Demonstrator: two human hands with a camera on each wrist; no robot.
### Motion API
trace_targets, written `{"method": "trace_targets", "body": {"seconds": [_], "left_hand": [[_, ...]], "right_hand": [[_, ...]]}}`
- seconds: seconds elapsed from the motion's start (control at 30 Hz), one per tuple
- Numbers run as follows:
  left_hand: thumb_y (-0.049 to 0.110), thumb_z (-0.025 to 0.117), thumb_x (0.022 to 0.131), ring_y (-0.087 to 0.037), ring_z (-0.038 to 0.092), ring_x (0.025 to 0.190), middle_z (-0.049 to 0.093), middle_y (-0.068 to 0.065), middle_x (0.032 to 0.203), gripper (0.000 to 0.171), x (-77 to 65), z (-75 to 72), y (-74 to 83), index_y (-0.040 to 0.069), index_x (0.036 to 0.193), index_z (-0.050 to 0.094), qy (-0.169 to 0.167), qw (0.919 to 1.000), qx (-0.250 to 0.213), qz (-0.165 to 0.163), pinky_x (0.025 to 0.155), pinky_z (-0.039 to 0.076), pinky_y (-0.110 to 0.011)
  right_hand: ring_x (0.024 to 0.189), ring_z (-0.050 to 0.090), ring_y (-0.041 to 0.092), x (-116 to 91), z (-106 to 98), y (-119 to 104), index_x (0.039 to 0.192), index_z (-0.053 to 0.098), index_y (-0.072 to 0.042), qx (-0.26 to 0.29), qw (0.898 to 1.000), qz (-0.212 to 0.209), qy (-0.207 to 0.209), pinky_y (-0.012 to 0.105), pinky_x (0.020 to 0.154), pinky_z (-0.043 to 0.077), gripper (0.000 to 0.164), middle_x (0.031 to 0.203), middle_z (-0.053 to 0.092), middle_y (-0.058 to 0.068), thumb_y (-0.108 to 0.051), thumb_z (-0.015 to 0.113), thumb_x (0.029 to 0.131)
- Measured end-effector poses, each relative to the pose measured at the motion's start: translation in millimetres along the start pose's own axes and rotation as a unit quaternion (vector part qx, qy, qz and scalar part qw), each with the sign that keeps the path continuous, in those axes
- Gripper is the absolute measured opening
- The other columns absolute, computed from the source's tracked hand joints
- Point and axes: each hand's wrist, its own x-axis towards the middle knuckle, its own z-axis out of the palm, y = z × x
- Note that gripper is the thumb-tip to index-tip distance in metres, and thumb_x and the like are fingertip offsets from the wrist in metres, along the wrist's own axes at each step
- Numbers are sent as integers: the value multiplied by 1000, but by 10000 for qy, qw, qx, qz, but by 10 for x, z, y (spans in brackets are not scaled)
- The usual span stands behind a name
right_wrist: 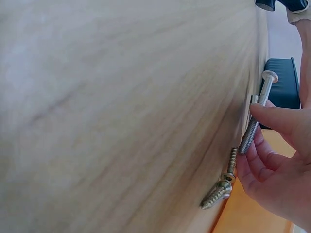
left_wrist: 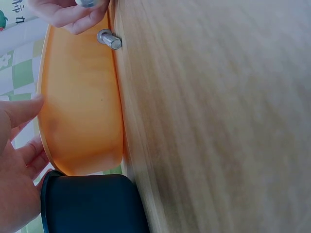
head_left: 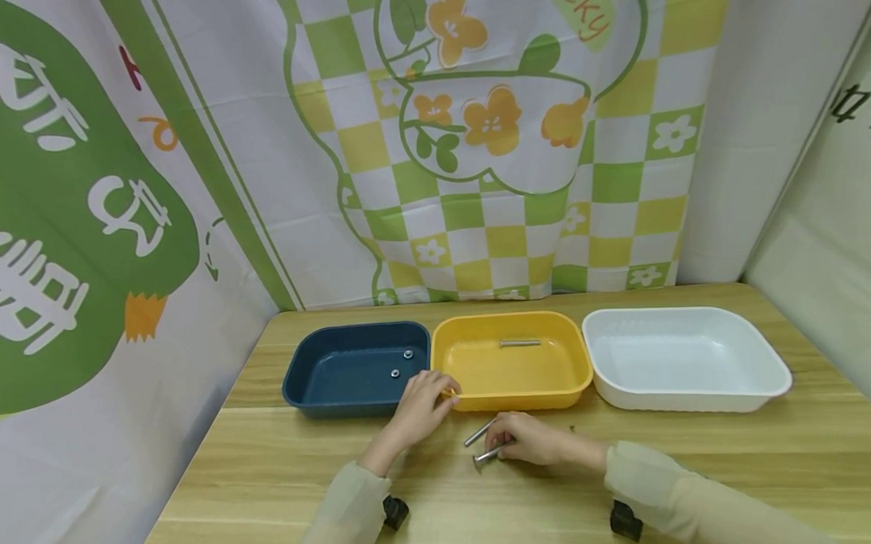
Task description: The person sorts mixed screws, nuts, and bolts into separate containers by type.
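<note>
My right hand (head_left: 522,439) pinches a silver bolt (right_wrist: 265,92) between thumb and fingers, just above the table in front of the yellow tray (head_left: 515,401). A second bolt (head_left: 479,433) lies on the wood close by, partly behind the fingers. My left hand (head_left: 420,405) rests at the near rim of the yellow tray, beside the dark blue tray (head_left: 339,410), fingers loosely bent and holding nothing. Inside the yellow tray lies one bolt (head_left: 520,343). Two nuts (head_left: 408,354) sit in the blue tray. Brass-coloured screws (right_wrist: 216,195) lie on the table under the right hand.
To the right of the yellow tray stands a white tray (head_left: 688,399); the three trays form a row at the back of the wooden table (head_left: 530,509). A patterned cloth (head_left: 492,230) hangs behind them. Black wrist mounts (head_left: 624,521) sit below the sleeves.
</note>
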Motion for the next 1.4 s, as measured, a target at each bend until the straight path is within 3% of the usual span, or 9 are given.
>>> {"method": "trace_targets", "body": {"seconds": [0.57,0.93,1.17,1.4], "left_hand": [[21,57,86,-16,46,93,57,3,92,9,8,-4,-10,15,92,60,13,10000,18,36,89,32,-38],[20,58,85,-15,46,91,56,2,91,9,4,-6,-9,15,92,59,31,9999,10,101,88,32,-39],[20,58,85,-14,45,89,56,2,90,9,-3,1,-5,15,92,59,61,9999,-11,107,87,32,-39],[21,59,84,-15,46,89,56,2,89,9,-7,15,-15,15,91,59,150,9998,22,148,87,33,-38]], "right_hand": [[73,52,14,-52,-155,-49,86,63,-7,207,9997,2,150,25,65,45,15,79,54,3,4,61,76],[72,48,6,-98,-285,-93,88,63,-7,37,9998,33,202,20,61,43,15,80,53,0,3,62,77],[70,49,8,-123,-313,-145,87,63,-7,-178,9993,-235,210,22,59,44,16,77,52,1,5,62,75],[74,49,5,-139,-411,-220,90,63,-8,-57,9999,70,125,21,64,44,15,82,53,0,2,60,79]]}}
